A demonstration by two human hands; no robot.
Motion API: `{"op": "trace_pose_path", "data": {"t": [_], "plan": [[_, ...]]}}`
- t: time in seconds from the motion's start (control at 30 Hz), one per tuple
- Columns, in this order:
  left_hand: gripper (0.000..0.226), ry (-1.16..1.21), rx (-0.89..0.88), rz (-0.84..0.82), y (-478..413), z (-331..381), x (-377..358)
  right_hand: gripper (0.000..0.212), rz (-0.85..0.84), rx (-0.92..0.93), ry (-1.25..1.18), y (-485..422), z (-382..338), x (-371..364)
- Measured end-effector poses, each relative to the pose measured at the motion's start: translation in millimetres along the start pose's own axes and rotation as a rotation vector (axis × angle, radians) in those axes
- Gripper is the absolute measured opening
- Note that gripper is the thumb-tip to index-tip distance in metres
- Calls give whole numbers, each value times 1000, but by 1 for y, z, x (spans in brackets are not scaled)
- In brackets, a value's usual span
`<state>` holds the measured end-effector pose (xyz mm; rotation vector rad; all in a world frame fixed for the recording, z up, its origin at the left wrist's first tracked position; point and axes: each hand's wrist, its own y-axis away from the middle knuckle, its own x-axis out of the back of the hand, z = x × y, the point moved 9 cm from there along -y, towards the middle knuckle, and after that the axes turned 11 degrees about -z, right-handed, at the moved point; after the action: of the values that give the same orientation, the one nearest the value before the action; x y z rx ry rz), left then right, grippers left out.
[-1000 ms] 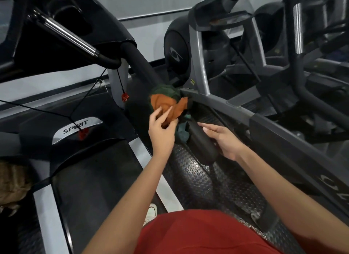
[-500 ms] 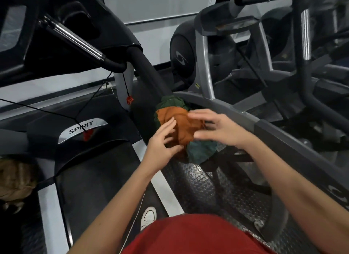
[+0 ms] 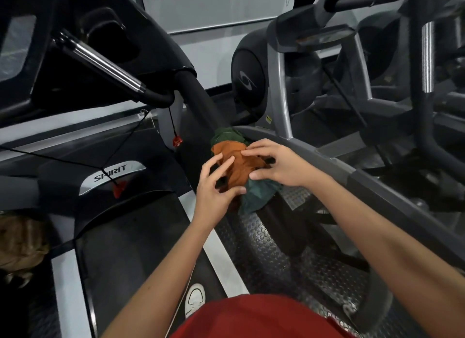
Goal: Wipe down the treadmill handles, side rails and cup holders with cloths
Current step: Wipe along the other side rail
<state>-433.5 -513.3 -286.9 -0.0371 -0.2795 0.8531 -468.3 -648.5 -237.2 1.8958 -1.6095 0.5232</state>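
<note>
You are gathering the orange cloth point(image 3: 239, 168) over the green cloth point(image 3: 259, 195), left grip point(image 3: 216, 187) and right grip point(image 3: 283, 164) both pinching it. Next, probably: wiping the handle point(image 3: 198, 104).

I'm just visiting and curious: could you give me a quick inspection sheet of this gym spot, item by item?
Surface: dark treadmill belt, with a silver side rail beside it.
Job's things: orange cloth bunched with a green cloth at the lower end of the black handle.
Clutter: nothing seen.
Grips: left hand and right hand both pinch the orange cloth.
Cables: black safety cord with a red clip hangs across the treadmill front; a second red clip dangles by the handle.
Surroundings: studded rubber floor, grey elliptical machine to the right, white shoe below.
</note>
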Motion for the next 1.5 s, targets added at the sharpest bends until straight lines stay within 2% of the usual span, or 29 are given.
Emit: {"op": "trace_pose_path", "data": {"t": [0.1,0.3,0.7,0.9,1.03,1.13,1.2,1.3,1.4,1.5], "plan": [[57,-46,-25,90,-19,4,19,42,79,-15,-3,-24,-3,10],[38,-94,37,209,-60,2,57,32,177,-3,56,-73,-13,30],[37,-132,156,313,-132,-7,112,26,263,-30,74,-168,-29,58],[41,-271,210,256,-163,2,125,24,289,-63,68,-203,-32,68],[38,-309,247,227,-178,11,134,25,259,-86,117,-228,-40,76],[33,-326,277,188,-185,15,137,23,297,-107,100,-235,-39,77],[32,-340,298,129,-188,14,138,22,336,-114,62,-232,-38,75],[44,-426,325,-3,-189,15,143,22,341,-87,63,-225,-45,74],[51,-452,281,-78,-183,28,153,21,334,-14,65,-218,-69,79],[53,-443,151,-29,-175,58,175,21,358,86,117,-213,-109,90]]}}
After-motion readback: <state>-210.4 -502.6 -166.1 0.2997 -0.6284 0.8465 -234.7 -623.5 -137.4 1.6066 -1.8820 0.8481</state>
